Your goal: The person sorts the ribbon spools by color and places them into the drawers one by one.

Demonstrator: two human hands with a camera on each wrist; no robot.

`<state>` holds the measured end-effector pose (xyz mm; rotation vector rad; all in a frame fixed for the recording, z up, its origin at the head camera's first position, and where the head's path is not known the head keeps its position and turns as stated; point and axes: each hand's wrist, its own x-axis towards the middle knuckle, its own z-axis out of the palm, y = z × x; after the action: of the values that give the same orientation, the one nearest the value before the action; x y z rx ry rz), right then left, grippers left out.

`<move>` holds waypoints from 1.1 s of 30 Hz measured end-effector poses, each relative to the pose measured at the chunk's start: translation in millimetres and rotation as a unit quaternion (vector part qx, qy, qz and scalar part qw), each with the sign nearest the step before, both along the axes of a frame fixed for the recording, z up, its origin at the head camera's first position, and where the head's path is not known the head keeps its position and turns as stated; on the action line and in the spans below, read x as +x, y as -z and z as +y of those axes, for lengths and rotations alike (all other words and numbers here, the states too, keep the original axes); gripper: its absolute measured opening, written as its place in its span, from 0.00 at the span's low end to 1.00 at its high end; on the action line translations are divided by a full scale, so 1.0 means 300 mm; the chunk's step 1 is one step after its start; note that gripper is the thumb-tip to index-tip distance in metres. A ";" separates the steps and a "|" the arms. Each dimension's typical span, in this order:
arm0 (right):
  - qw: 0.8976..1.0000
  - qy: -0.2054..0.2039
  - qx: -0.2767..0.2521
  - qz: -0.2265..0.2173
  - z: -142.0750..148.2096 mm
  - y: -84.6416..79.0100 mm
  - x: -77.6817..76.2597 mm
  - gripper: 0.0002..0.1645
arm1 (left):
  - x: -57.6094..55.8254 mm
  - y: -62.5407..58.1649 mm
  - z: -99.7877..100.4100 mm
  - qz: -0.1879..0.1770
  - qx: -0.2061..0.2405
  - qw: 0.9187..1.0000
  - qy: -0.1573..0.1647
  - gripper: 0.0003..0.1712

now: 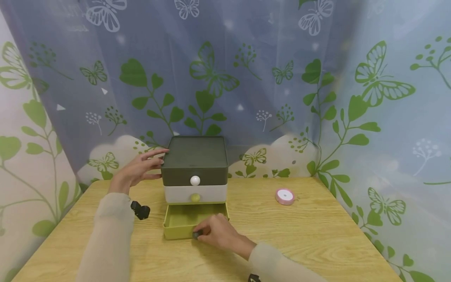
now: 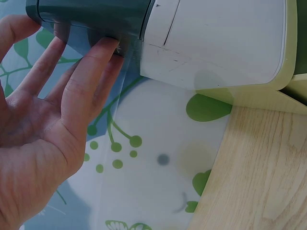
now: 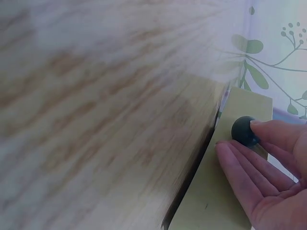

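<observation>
A small three-tier drawer unit (image 1: pixel 195 153) stands on the table, with a dark green top tier, a white middle tier and a yellow-green bottom tier. Its bottom drawer (image 1: pixel 176 234) is pulled out, and its inside looks bare. My right hand (image 1: pixel 221 234) pinches the round dark knob (image 3: pixel 244 131) on that drawer's front between thumb and fingers. On the unit's left side, my left hand (image 1: pixel 138 171) touches the dark green top tier with its spread fingertips (image 2: pixel 108 44). The white drawer front (image 1: pixel 208 193) above is closed.
A pink-rimmed spool (image 1: pixel 285 196) with a white centre lies on the wooden table (image 1: pixel 317 235) to the right. Patterned curtains (image 1: pixel 267 105) with butterflies and leaves surround the table at the back and sides. Black devices (image 1: pixel 140 210) show at both wrists.
</observation>
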<state>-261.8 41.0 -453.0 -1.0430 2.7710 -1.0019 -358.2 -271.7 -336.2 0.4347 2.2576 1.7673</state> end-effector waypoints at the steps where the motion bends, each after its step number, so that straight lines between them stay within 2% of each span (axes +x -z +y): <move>1: 1.000 -0.001 0.000 -0.001 0.001 0.000 0.001 0.11 | 0.000 0.000 0.000 0.000 0.000 1.000 0.000 0.36; 8: 1.000 0.001 -0.008 -0.006 -0.001 0.001 0.011 0.11 | -0.002 0.002 0.005 -0.005 0.002 1.000 -0.004 0.36; 19: 1.000 0.005 -0.002 -0.001 -0.010 0.002 0.056 0.10 | -0.001 0.004 0.003 -0.001 -0.004 1.000 -0.005 0.36; 26: 0.999 -0.012 -0.009 -0.038 -0.011 -0.004 0.090 0.10 | -0.001 0.003 0.003 0.000 -0.006 1.000 -0.006 0.35; 33: 0.999 -0.009 -0.002 -0.042 -0.013 -0.005 0.106 0.11 | -0.003 0.003 0.001 0.002 -0.005 1.000 -0.002 0.35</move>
<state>-229.9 37.0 -451.4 -1.0005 2.6900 -1.0232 -359.0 -271.4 -337.1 0.4310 2.2710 1.7573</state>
